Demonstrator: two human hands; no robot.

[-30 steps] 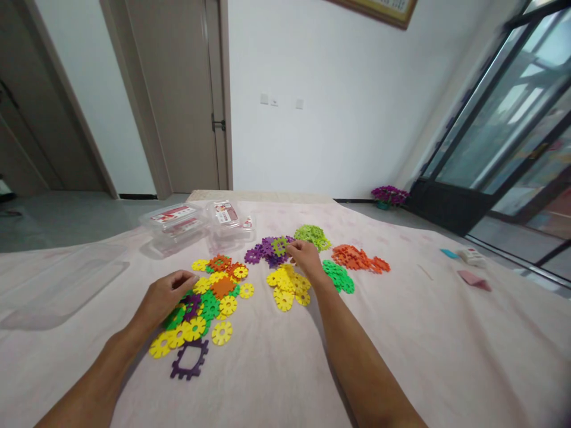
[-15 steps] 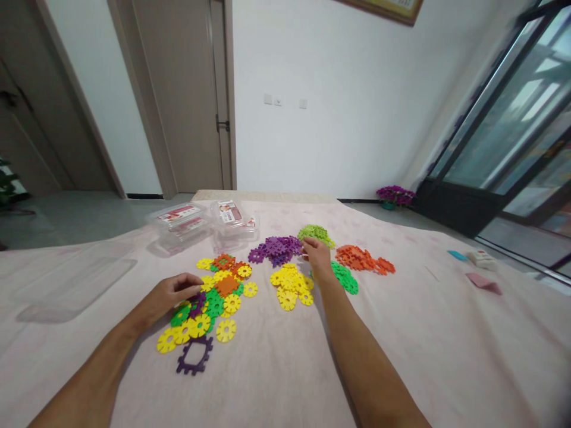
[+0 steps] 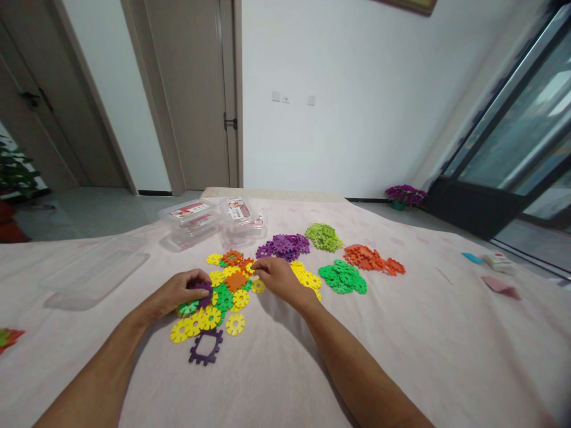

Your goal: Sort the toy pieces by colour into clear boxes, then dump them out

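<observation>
A mixed pile of plastic interlocking discs [image 3: 224, 298] in yellow, green, orange and purple lies on the cloth in front of me. At its left side, my left hand [image 3: 186, 290] is closed with thumb and fingers on a purple interlocking disc [image 3: 203, 293]. My right hand [image 3: 280, 278] reaches in from the right, its fingertips pinched at a yellow interlocking disc [image 3: 250, 268] on the pile's upper right edge. Below the pile sits a dark purple square frame piece [image 3: 206, 346]. The right hand partly hides a heap of yellow discs [image 3: 307, 279].
Sorted heaps stand farther off: purple [image 3: 284, 245], light green [image 3: 323, 236], green [image 3: 342, 277] and orange [image 3: 368, 259]. Clear plastic boxes [image 3: 190, 221] stand at the back left, with a clear tray [image 3: 96, 273] nearer. A pink cloth [image 3: 500, 286] and small items lie far right.
My right hand has moved left from the purple heap to the mixed pile. My left hand has shifted slightly onto the purple disc. The view has turned a little left.
</observation>
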